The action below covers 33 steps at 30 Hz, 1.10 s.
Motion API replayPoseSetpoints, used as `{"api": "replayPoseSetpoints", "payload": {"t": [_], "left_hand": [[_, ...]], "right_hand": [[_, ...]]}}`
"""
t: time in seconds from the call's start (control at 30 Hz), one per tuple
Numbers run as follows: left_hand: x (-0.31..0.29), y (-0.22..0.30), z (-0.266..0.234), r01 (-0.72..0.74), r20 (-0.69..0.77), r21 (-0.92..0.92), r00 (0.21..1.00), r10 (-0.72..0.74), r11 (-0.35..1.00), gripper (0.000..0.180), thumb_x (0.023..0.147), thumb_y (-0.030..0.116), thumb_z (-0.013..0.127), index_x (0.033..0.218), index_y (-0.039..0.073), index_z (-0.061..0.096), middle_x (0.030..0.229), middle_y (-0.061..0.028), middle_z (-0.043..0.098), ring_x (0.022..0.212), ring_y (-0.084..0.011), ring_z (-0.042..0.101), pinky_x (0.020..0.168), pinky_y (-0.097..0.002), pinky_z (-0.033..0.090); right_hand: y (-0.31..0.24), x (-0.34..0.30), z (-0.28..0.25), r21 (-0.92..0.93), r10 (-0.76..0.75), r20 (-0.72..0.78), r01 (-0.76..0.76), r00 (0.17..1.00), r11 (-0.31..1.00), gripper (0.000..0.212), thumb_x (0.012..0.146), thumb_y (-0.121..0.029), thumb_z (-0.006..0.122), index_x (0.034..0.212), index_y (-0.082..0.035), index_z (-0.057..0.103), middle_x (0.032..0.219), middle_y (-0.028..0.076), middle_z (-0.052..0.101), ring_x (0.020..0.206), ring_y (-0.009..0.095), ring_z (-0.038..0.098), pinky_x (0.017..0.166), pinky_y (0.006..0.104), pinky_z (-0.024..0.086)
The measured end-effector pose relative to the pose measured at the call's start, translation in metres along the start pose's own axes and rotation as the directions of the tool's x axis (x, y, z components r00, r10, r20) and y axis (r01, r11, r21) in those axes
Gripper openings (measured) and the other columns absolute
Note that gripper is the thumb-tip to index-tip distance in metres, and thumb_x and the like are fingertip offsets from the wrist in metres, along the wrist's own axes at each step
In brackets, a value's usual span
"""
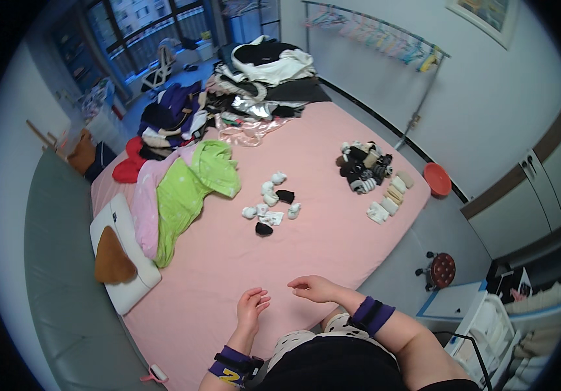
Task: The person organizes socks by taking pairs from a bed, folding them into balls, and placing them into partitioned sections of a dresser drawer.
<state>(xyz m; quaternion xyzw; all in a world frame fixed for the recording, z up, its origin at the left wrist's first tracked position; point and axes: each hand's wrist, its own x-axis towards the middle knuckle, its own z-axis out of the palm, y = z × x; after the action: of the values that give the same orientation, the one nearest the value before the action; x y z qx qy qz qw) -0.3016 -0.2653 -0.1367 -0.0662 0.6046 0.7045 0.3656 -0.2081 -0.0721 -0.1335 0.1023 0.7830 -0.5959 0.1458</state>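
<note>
My left hand (251,310) hovers over the near part of the pink bed sheet (218,287), fingers loosely bent and apart, holding nothing. To its right, my right hand (315,289) is also empty, its fingers stretched toward the left. Beyond both hands lies a small group of rolled socks: a black one (264,229) nearest, white ones (269,194) and another black one (285,196) farther off. A larger heap of dark, grey and white rolled socks (364,166) sits at the far right, with a row of pale rolled socks (390,206) beside it.
A green and pink blanket (192,189), a white pillow (140,274) and a brown cushion (113,256) lie at the left. Heaped clothes (254,91) cover the far end. Off the bed's right edge stand a red basin (437,180), a round stool (442,270) and a hanger rack (384,32).
</note>
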Motion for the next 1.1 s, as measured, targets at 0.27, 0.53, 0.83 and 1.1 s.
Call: {"api": "replayPoseSetpoints", "payload": {"t": [0.27,0.53,0.83,1.1], "left_hand": [[0.025,-0.018,-0.019,0.076,-0.220,-0.104,0.971,-0.097,0.992,0.022,0.085,0.007,0.043,0.106,-0.001,0.047,0.099,-0.0128,0.056,0.083,-0.0202,0.058,0.070,-0.0276,0.049],[0.117,-0.031,0.025,0.191,-0.228,-0.055,0.953,-0.198,0.980,0.021,0.086,0.009,0.045,0.105,0.002,0.049,0.097,-0.0102,0.057,0.082,-0.0191,0.058,0.070,-0.0284,0.049],[0.256,-0.051,0.050,0.281,-0.220,-0.066,0.932,-0.289,0.957,0.031,0.085,0.009,0.044,0.115,0.005,0.041,0.100,-0.0104,0.056,0.085,-0.0207,0.058,0.071,-0.0302,0.048],[0.355,-0.079,0.034,0.298,-0.338,-0.184,0.876,-0.345,0.937,0.058,0.081,0.008,0.051,0.129,0.006,0.019,0.116,-0.0142,0.043,0.096,-0.0248,0.052,0.075,-0.0382,0.051]], "right_hand": [[0.036,0.089,-0.003,0.073,0.019,0.100,-0.027,0.995,0.997,0.032,0.080,-0.021,0.056,0.106,-0.002,0.057,0.097,0.013,0.062,0.088,0.021,0.059,0.078,0.0293,0.046],[0.096,0.149,-0.040,0.274,0.223,0.088,-0.238,0.971,0.932,0.031,0.079,-0.019,0.057,0.107,-0.004,0.057,0.095,0.010,0.061,0.086,0.017,0.058,0.076,0.0270,0.046],[0.165,0.234,-0.079,0.185,0.307,-0.021,-0.298,0.951,0.936,0.040,0.077,-0.018,0.060,0.114,-0.005,0.052,0.107,0.012,0.055,0.091,0.021,0.056,0.077,0.0296,0.046],[0.213,0.344,-0.079,0.004,-0.017,-0.337,0.020,0.941,1.000,0.052,0.075,-0.015,0.060,0.122,-0.003,0.042,0.116,0.018,0.045,0.096,0.026,0.054,0.079,0.0308,0.046]]}}
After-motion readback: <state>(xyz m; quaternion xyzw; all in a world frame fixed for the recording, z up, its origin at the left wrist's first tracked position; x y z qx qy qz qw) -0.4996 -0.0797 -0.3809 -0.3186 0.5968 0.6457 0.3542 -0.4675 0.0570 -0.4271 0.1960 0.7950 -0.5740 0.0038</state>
